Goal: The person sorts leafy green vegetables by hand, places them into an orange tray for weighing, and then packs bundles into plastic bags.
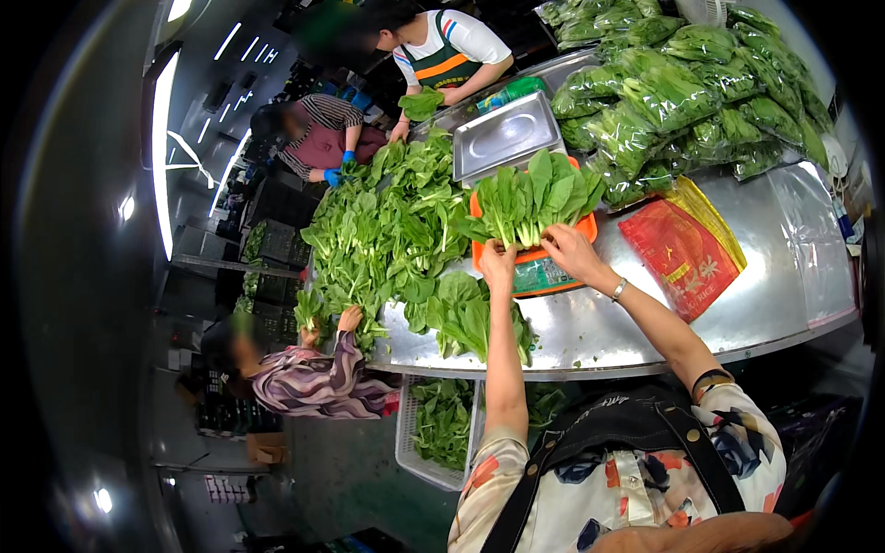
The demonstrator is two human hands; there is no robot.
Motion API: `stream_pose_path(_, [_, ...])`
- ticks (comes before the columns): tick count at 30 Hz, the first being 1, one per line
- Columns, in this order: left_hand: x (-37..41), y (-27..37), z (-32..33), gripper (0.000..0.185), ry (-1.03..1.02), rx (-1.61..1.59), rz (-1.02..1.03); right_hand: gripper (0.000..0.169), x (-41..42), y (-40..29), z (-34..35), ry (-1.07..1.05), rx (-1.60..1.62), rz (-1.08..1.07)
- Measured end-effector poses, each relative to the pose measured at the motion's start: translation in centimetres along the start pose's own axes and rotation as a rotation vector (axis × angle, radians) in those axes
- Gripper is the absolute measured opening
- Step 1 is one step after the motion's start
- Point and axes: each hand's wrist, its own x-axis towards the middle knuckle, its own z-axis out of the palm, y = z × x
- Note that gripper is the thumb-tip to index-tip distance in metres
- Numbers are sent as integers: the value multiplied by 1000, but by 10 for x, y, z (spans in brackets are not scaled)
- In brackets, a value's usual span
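A bunch of leafy greens (532, 193) lies on an orange-rimmed digital scale (550, 276), its pale stem ends towards me. At the left side of those stems, my left hand (498, 264) has its fingers closed on the stem ends. My right hand (572, 252), with a metal band at the wrist, pinches the stems from the right. Parts of the fingers are hidden by the stems and by the hands themselves. More loose greens (460, 311) lie on the metal table beside my left forearm.
A large heap of loose greens (387, 228) spreads to the left, where several co-workers handle leaves. Behind the scale is a metal tray (508, 135). Bagged greens (677, 90) are piled at the back right. A red-and-yellow printed bag (684, 256) lies right. Below the table edge stands a white crate (408, 428).
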Motion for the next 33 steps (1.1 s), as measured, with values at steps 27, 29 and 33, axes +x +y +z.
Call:
stream_pose_path(27, [-152, -208, -169, 20, 429, -710, -373, 22, -130, -20, 142, -594, -54, 21])
stream_pose_path(29, [-146, -224, -162, 17, 375, -678, -368, 30, -134, -24, 150, -644, -154, 105])
stream_pose_path(33, [-130, -230, -155, 17, 290, -622, -319, 40, -140, -27, 157, -715, -377, 166])
